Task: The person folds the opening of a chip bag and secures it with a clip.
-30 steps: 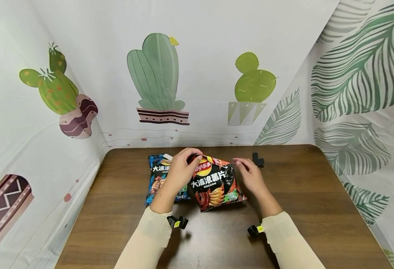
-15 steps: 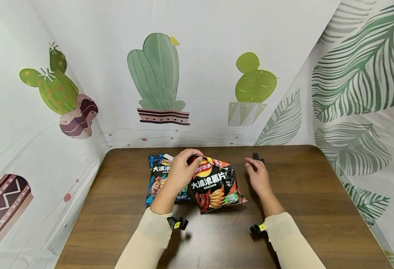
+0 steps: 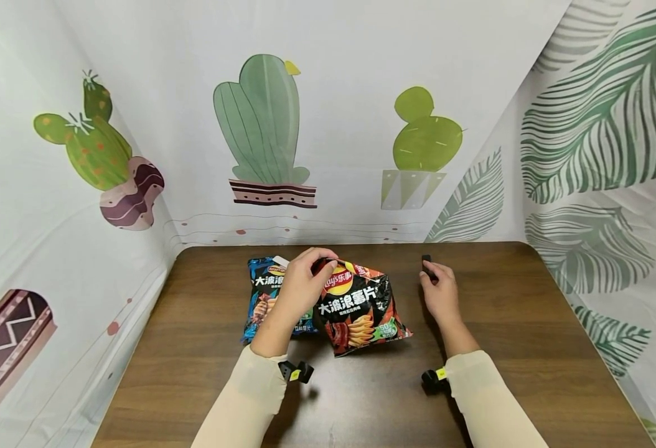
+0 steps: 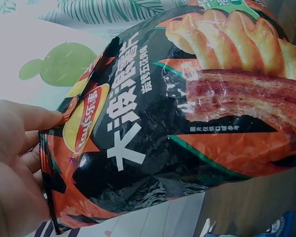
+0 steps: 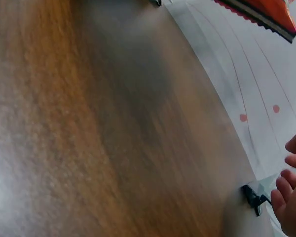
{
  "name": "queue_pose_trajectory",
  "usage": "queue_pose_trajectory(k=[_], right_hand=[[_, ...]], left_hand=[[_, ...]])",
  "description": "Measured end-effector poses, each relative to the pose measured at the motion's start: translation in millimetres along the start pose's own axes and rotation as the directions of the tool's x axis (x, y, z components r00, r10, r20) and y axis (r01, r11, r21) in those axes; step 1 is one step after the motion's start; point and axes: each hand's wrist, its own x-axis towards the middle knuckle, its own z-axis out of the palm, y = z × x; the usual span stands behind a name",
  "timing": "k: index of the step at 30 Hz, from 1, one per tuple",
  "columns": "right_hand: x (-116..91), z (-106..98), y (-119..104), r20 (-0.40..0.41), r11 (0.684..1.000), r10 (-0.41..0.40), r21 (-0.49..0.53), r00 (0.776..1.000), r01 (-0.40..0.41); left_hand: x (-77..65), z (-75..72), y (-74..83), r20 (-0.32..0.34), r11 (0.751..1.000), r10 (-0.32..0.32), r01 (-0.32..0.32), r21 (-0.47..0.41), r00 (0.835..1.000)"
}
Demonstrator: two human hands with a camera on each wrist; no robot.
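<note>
My left hand (image 3: 303, 281) pinches the top left corner of a black and red bag of potato chips (image 3: 356, 305), held tilted above the table. In the left wrist view thumb and fingers grip the sealed top edge of this chip bag (image 4: 153, 133). My right hand (image 3: 442, 294) is to the right of the bag, fingers loosely bent and holding nothing. Its fingertips overlap a small black L-shaped thing (image 3: 426, 257) in the head view. The right wrist view shows that black piece (image 5: 255, 201), which looks like a clip, just beyond the fingers.
A blue bag of chips (image 3: 261, 298) lies on the brown table (image 3: 205, 373), partly behind my left arm. A white strip (image 3: 280, 261) sits at its top edge. Behind the table hangs a white cloth (image 3: 345, 124) printed with cacti.
My right hand has left the right side of the chip bag and moved right to the black thing. My left hand keeps its pinch on the bag, nearly still.
</note>
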Motion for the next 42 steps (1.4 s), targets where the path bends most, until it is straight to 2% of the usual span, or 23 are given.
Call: queue_pose_trajectory(k=[12, 18, 25, 33, 42], right_hand=[[3, -4, 9, -0.113, 0.995, 0.101, -0.011, 0.988, -0.103], [5, -8, 12, -0.09, 0.988, 0.156, 0.006, 0.984, -0.156], [10, -12, 17, -0.02, 0.972, 0.23, -0.038, 0.973, -0.23], [16, -17, 23, -0.003, 0.962, 0.219, -0.167, 0.976, -0.216], [19, -18, 28, -0.009, 0.955, 0.189, -0.231, 0.982, -0.186]], left_hand=[[-1.0, -2.3, 1.1, -0.001, 1.0, -0.015, 0.015, 0.002, 1.0], [-1.8, -2.6, 1.0, -0.009, 1.0, -0.018, 0.018, 0.016, 1.0], [-1.8, -3.5, 0.1, -0.014, 1.0, -0.007, 0.007, 0.006, 1.0], [-2.6, -3.7, -0.5, -0.023, 1.0, 0.001, -0.001, 0.007, 1.0], [-2.7, -5.4, -0.9, -0.018, 1.0, -0.001, 0.001, -0.001, 1.0]])
